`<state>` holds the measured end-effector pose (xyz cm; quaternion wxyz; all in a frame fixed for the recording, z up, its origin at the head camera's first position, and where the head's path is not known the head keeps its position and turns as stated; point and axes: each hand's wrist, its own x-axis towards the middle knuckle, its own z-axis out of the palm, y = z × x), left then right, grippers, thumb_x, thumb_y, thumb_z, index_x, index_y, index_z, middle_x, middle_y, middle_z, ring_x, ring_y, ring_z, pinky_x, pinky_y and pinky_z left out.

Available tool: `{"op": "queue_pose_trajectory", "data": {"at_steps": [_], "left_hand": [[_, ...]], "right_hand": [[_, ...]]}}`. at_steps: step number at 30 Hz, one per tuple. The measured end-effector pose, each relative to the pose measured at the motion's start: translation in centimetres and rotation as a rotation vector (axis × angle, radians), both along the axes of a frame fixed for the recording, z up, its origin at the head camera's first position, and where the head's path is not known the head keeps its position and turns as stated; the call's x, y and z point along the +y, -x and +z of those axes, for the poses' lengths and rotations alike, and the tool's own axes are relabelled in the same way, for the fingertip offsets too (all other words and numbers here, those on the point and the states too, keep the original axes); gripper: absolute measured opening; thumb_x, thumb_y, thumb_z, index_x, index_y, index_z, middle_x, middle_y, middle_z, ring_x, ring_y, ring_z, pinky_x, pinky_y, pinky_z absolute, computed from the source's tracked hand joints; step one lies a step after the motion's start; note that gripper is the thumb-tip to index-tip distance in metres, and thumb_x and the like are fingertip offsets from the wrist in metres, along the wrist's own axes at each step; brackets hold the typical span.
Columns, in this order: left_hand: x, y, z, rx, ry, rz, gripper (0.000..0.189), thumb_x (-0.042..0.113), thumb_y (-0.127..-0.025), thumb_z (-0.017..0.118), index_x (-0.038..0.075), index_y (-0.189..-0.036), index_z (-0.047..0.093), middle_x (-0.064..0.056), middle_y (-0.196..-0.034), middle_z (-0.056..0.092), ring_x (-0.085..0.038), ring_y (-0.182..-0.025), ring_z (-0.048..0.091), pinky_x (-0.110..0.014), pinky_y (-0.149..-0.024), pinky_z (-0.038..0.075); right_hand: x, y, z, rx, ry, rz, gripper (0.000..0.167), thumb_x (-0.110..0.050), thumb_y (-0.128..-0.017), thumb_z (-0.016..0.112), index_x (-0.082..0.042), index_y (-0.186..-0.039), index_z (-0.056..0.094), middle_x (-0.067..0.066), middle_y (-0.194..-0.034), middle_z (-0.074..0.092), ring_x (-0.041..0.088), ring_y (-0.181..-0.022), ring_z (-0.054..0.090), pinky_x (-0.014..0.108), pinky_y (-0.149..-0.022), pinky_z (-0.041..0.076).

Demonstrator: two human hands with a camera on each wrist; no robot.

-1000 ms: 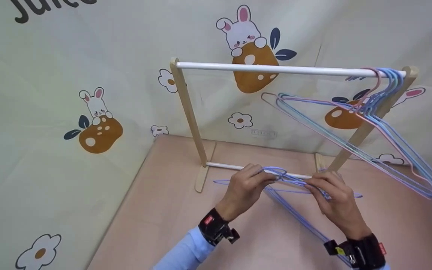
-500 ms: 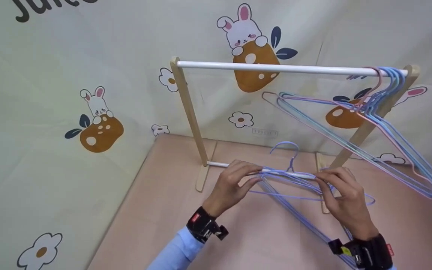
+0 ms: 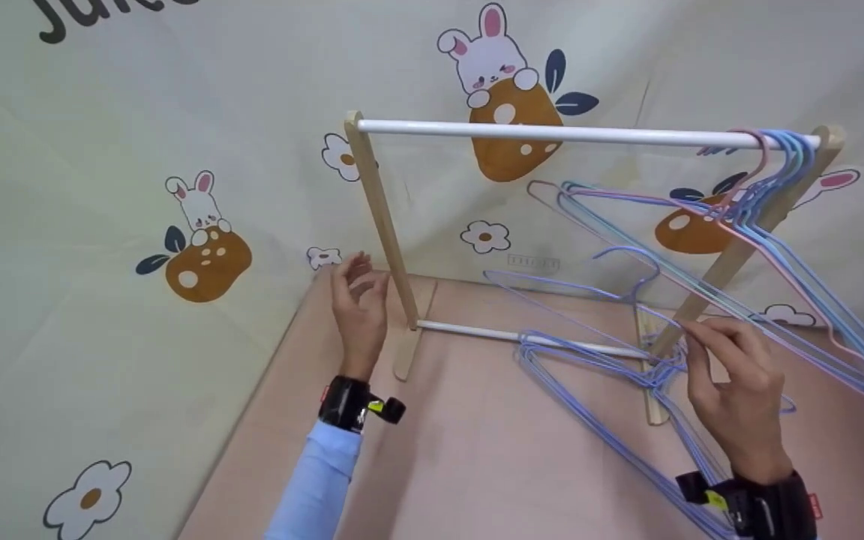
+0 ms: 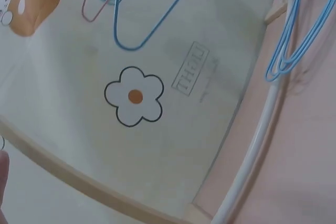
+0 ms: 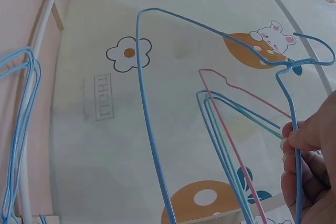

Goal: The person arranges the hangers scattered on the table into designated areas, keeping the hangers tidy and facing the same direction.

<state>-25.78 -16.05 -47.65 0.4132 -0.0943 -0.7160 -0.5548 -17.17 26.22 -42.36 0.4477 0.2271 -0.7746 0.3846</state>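
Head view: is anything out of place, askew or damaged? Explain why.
The heaped blue wire hangers lie jumbled by the lower bar, which looks untidy because the multicoloured hangers hang from the top rail. Nothing looks broken.

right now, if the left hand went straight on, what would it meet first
Probably the left wooden rack post: in the head view its upper part crosses the line of the left hand. Depth is unclear, so the hand might miss it and reach the printed backdrop behind.
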Motion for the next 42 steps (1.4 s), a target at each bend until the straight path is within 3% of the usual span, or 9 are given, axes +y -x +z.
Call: {"op": "queue_pose_trajectory", "data": {"at_steps": [2, 5, 7, 11, 20, 29, 32, 35, 42], "left_hand": [[-0.5, 0.5, -0.2, -0.049, 0.026, 0.005, 0.051, -0.008, -0.099, 0.059, -0.009, -0.146, 0.04, -0.025, -0.141, 0.05, -0.036, -0.13, 0.047, -0.055, -0.1, 0.048], [-0.6, 1.2, -0.4, -0.139, 0.094, -0.051, 0.055, -0.001, -0.106, 0.049, -0.004, -0.157, 0.028, -0.019, -0.156, 0.038, -0.031, -0.142, 0.037, -0.049, -0.112, 0.041], [-0.4, 1.5, -0.5, -0.191, 0.13, -0.103, 0.054, 0.004, -0.109, 0.043, -0.001, -0.159, 0.023, -0.016, -0.16, 0.034, -0.027, -0.145, 0.033, -0.042, -0.115, 0.037], [0.0, 2.1, -0.6, -0.253, 0.125, -0.167, 0.05, 0.01, -0.111, 0.041, -0.001, -0.158, 0.028, -0.019, -0.155, 0.04, -0.026, -0.139, 0.043, -0.036, -0.11, 0.043], [-0.5, 3.2, -0.7, -0.23, 0.128, -0.077, 0.035, 0.004, -0.107, 0.051, -0.005, -0.141, 0.054, -0.02, -0.13, 0.064, -0.025, -0.118, 0.062, -0.036, -0.096, 0.055], [-0.6, 3.3, -0.7, -0.271, 0.12, -0.062, 0.034, 0.006, -0.105, 0.056, -0.002, -0.138, 0.057, -0.018, -0.129, 0.065, -0.026, -0.118, 0.064, -0.036, -0.098, 0.054], [-0.6, 3.2, -0.7, -0.284, 0.116, -0.065, 0.033, 0.007, -0.105, 0.056, -0.002, -0.137, 0.058, -0.017, -0.127, 0.066, -0.025, -0.117, 0.064, -0.034, -0.098, 0.054], [-0.6, 3.1, -0.8, -0.3, 0.105, -0.068, 0.033, 0.006, -0.105, 0.056, -0.003, -0.136, 0.058, -0.016, -0.125, 0.067, -0.025, -0.116, 0.064, -0.035, -0.098, 0.054], [-0.7, 3.1, -0.6, -0.316, 0.095, -0.078, 0.034, 0.007, -0.105, 0.056, -0.002, -0.137, 0.058, -0.016, -0.128, 0.066, -0.022, -0.118, 0.063, -0.032, -0.098, 0.054]], "right_hand": [[0.1, -0.1, 0.3, -0.005, 0.022, -0.029, 0.019, 0.016, -0.087, 0.066, 0.01, -0.101, 0.076, 0.026, -0.092, 0.062, 0.017, -0.082, 0.054, 0.014, -0.075, 0.038], [0.1, -0.1, 0.8, 0.004, 0.068, -0.068, 0.024, 0.021, -0.084, 0.066, 0.01, -0.103, 0.076, 0.028, -0.092, 0.062, 0.016, -0.083, 0.054, 0.014, -0.075, 0.04], [0.0, -0.1, 1.3, 0.013, 0.095, -0.092, 0.026, 0.023, -0.084, 0.066, 0.01, -0.104, 0.075, 0.03, -0.091, 0.061, 0.017, -0.084, 0.054, 0.014, -0.075, 0.04], [-0.4, -0.3, 2.4, 0.016, 0.123, -0.136, 0.026, 0.026, -0.082, 0.066, 0.012, -0.103, 0.074, 0.032, -0.091, 0.06, 0.014, -0.085, 0.053, 0.014, -0.076, 0.04], [0.2, 0.3, 4.0, 0.022, 0.149, -0.212, 0.024, 0.023, -0.085, 0.067, 0.01, -0.103, 0.075, 0.031, -0.091, 0.061, 0.011, -0.089, 0.055, 0.014, -0.076, 0.039], [0.4, 0.7, 4.4, 0.014, 0.148, -0.305, 0.018, 0.011, -0.093, 0.068, 0.006, -0.109, 0.075, 0.031, -0.096, 0.063, 0.019, -0.093, 0.057, 0.013, -0.079, 0.042], [0.2, 0.9, 4.7, 0.02, 0.159, -0.328, 0.019, 0.008, -0.094, 0.068, 0.003, -0.111, 0.076, 0.031, -0.095, 0.062, 0.015, -0.09, 0.055, 0.013, -0.079, 0.042], [0.1, 1.3, 5.2, 0.012, 0.16, -0.331, 0.021, 0.005, -0.096, 0.067, 0.0, -0.115, 0.075, 0.03, -0.095, 0.061, 0.009, -0.088, 0.054, 0.012, -0.081, 0.044], [0.1, 2.2, 5.6, -0.019, 0.163, -0.32, 0.023, 0.002, -0.098, 0.066, -0.004, -0.118, 0.075, 0.029, -0.096, 0.061, 0.011, -0.089, 0.052, 0.016, -0.07, 0.037]]}}
